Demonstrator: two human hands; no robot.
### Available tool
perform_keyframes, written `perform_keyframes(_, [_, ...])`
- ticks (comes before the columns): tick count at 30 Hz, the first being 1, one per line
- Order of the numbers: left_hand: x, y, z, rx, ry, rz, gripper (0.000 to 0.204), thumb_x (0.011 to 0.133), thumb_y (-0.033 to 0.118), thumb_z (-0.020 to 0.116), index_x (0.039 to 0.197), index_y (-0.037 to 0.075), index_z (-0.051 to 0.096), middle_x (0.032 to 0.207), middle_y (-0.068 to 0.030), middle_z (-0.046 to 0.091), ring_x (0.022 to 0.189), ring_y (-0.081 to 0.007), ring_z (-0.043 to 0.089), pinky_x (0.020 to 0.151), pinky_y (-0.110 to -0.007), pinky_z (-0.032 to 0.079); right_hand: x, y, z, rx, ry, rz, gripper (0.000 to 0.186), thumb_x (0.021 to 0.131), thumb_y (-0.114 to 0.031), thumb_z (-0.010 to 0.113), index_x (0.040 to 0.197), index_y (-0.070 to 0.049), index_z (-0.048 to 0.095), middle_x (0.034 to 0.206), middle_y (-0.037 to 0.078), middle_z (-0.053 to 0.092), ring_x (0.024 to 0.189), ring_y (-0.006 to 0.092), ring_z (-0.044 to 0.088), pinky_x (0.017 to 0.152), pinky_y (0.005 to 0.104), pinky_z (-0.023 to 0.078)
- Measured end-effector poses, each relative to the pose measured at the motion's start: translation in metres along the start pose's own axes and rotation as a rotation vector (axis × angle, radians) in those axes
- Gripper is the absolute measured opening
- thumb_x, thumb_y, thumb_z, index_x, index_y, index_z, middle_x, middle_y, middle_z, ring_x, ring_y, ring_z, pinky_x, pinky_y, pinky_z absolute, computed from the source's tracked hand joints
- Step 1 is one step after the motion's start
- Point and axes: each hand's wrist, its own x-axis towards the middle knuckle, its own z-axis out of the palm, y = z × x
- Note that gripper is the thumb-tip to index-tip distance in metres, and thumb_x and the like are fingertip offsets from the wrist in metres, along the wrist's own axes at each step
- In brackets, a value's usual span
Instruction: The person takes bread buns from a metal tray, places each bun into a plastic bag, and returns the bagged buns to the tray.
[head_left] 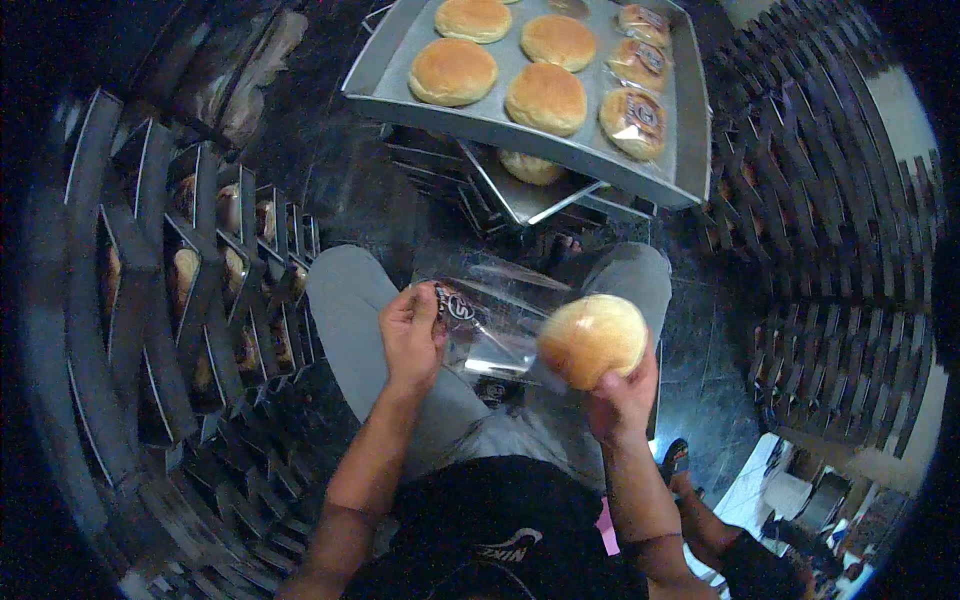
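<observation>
My left hand [411, 335] pinches one end of a clear plastic bag [500, 330] with dark printing, which stretches across above my lap. In my right hand [625, 398] is a round golden bun [592, 342], its thumb on the near side and the other fingers mostly hidden behind it. The bun is beside the right end of the bag; whether any plastic lies over it I cannot tell. Ahead of my knees a metal tray [480, 118] carries several unwrapped buns [546, 98] and, along its right side, a column of bagged buns [634, 124].
Under the tray is a rack [530, 205] with another bun on a lower level. Racks of stacked trays [150, 300] stand close on my left, some holding bread, and more racks [820, 200] line the right. Another person's leg and sandalled foot [677, 460] show at the lower right.
</observation>
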Motion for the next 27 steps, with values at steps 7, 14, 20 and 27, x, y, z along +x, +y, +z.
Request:
perform_keyframes(7, [-0.027, 0.011, 0.026, 0.546, -0.299, 0.188, 0.050, 0.097, 0.028, 0.070, 0.137, 0.003, 0.054, 0.124, -0.0098, 0.064, 0.104, -0.0148, 0.062, 0.088, -0.030, 0.049, -0.034, -0.001, -0.021, -0.232, -0.004, -0.027, 0.050, 0.089, -0.009, 0.073, 0.133, 0.001, 0.052, 0.127, 0.013, 0.065, 0.117, 0.0217, 0.062, 0.104, 0.0375, 0.046])
perform_keyframes(14, [-0.080, 0.042, 0.101, -0.440, -0.610, -0.152, 0.104, 0.088, 0.058, 0.068, 0.161, 0.010, 0.011, 0.165, -0.0210, 0.020, 0.152, -0.0382, 0.022, 0.124, -0.049, 0.022, -0.047, -0.014, 0.011, -1.031, -0.355, -0.885, 0.049, 0.084, -0.008, 0.068, 0.131, 0.001, 0.058, 0.140, 0.026, 0.057, 0.136, 0.0440, 0.050, 0.117, 0.0630, 0.024])
perform_keyframes(20, [-0.056, 0.019, 0.096, -0.155, -0.758, 0.178, 0.106, 0.079, 0.026, 0.077, 0.160, 0.005, 0.013, 0.163, -0.0189, 0.026, 0.151, -0.0325, 0.027, 0.121, -0.043, 0.026, -0.023, 0.012, 0.027, -0.972, -0.181, -0.953, 0.051, 0.091, -0.006, 0.057, 0.141, 0.005, 0.053, 0.143, 0.027, 0.054, 0.138, 0.0432, 0.048, 0.118, 0.0623, 0.023])
perform_keyframes(27, [-0.056, 0.015, 0.081, -0.284, -0.563, -0.064, 0.093, 0.085, 0.036, 0.071, 0.156, 0.002, 0.022, 0.158, -0.0230, 0.035, 0.147, -0.0353, 0.036, 0.122, -0.046, 0.029, -0.006, 0.031, 0.037, -0.953, -0.129, -0.897, 0.055, 0.086, -0.008, 0.065, 0.139, 0.005, 0.055, 0.144, 0.026, 0.053, 0.137, 0.0386, 0.050, 0.119, 0.0586, 0.024])
